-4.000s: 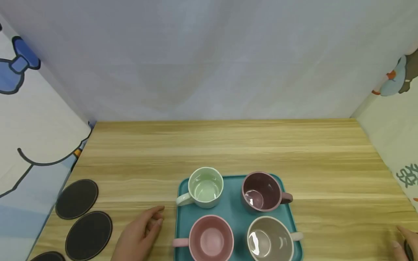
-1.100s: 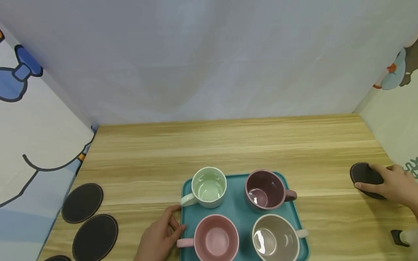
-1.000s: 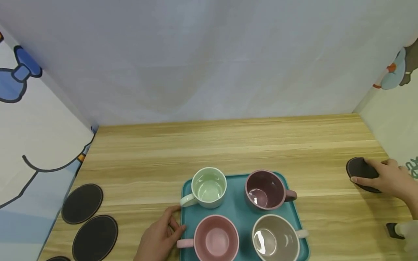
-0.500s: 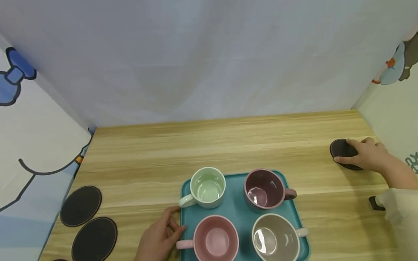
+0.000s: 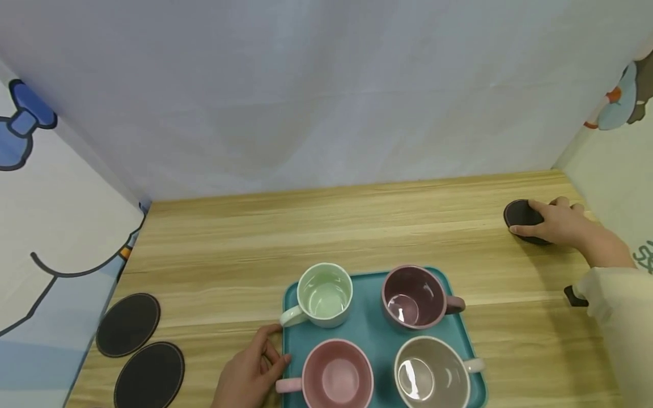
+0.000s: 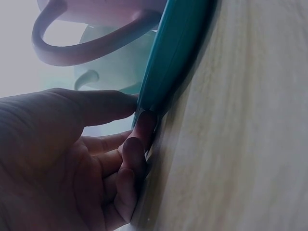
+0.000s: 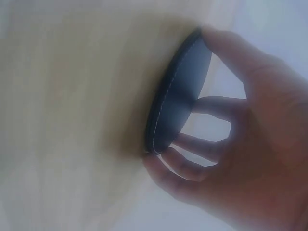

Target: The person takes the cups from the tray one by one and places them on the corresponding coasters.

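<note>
My right hand holds a round black coaster by its edges, low over the far right of the table. In the right wrist view, the thumb and fingertips grip opposite sides of the coaster's stitched rim. At the left side of a teal tray, my left hand pinches the rim; the left wrist view has the thumb on the tray's edge and a fingertip under it. On the tray stand a mint green mug, a plum mug, a pink mug and a beige mug.
Two more black coasters lie at the table's left. The wooden table backs onto a pale cloth, with printed cloths at both sides. Mug handles overhang the tray's left and right edges.
My right hand has carried the coaster from the front right toward the far edge and somewhat leftward. The left hand came to the tray's rim and has stayed there for the last second.
</note>
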Demonstrator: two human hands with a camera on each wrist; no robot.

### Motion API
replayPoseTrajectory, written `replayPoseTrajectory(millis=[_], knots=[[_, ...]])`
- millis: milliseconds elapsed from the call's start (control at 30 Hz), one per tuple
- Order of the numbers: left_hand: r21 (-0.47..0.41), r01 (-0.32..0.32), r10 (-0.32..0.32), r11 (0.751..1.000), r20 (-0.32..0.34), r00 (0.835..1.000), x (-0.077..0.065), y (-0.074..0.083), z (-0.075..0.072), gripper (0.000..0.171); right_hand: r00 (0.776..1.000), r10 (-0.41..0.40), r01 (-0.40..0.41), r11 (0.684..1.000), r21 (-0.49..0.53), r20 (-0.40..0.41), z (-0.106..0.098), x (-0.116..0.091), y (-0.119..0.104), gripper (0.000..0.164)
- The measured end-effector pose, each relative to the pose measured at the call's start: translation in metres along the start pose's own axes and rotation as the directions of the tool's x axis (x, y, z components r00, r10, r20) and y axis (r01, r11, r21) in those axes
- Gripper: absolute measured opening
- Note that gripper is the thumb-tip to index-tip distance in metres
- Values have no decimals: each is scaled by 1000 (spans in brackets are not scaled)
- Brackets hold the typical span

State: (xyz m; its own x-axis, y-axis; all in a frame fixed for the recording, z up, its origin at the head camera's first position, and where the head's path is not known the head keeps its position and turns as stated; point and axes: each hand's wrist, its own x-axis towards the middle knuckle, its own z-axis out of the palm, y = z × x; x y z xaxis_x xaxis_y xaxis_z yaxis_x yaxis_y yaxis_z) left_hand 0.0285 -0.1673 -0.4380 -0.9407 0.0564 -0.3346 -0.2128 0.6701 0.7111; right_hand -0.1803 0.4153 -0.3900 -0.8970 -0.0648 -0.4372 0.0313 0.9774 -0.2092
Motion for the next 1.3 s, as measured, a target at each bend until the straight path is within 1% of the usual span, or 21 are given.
replayPoseTrajectory(millis=[167, 433, 633, 833, 933, 1100, 1300], knots=[[11, 3, -3, 1000, -2, 1000, -1, 0, -1, 49, 1000, 7, -7, 1000, 4, 0, -3, 9, -10, 102], [23, 21, -21, 1000, 7, 1000, -3, -2, -2, 51, 1000, 4, -4, 1000, -18, 7, -8, 23, -28, 99], [23, 30, -30, 999, 6, 1000, -4, -3, -4, 51, 1000, -19, 18, 999, -34, -6, -7, 30, -47, 96], [25, 34, -34, 999, 3, 999, -4, -5, -6, 51, 999, -46, 46, 999, -24, -15, -5, 37, -63, 94], [26, 29, -29, 999, -2, 1000, -4, -5, -5, 50, 999, -42, 42, 999, -8, -25, -3, 40, -66, 97], [31, 27, -26, 999, -15, 1000, -5, -4, -3, 50, 999, -13, 16, 999, 41, -51, 1, 42, -65, 97], [40, 33, -32, 999, -28, 999, -5, -2, -3, 49, 996, -5, 11, 998, 55, -93, 7, 43, -66, 97]])
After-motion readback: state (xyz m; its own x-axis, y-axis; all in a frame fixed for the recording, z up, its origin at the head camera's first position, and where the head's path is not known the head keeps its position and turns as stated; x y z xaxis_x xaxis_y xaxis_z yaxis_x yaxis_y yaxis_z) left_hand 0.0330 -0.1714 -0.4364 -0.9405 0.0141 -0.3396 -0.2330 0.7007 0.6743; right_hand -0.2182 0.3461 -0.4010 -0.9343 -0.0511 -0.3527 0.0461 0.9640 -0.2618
